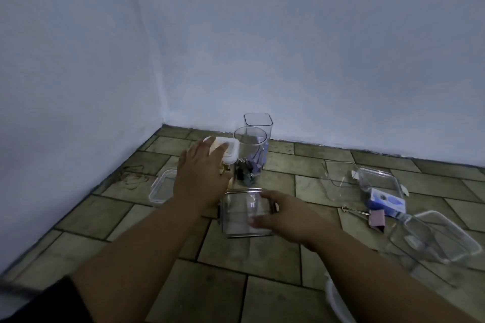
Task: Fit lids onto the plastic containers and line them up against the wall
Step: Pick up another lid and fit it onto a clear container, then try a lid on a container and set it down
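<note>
My left hand point(202, 173) lies flat, fingers straight, pressing down on a white clip-lock lid point(229, 151) that sits on a container mostly hidden beneath the hand. My right hand point(284, 214) grips the right side of a clear square container point(240, 214) on the floor in front of me, thumb on its near edge and fingers over its far edge. Behind them stands a round clear jar point(249, 152) holding binder clips, and a tall square clear container point(258, 123) stands open by the wall.
A shallow clear container point(161, 187) lies left of my left hand. On the right are a clear lid point(337, 178), a container point(380, 178) with a blue box point(388, 200), a pink binder clip point(376, 219) and another clear container point(435, 237). The floor is tiled, with walls behind and to the left.
</note>
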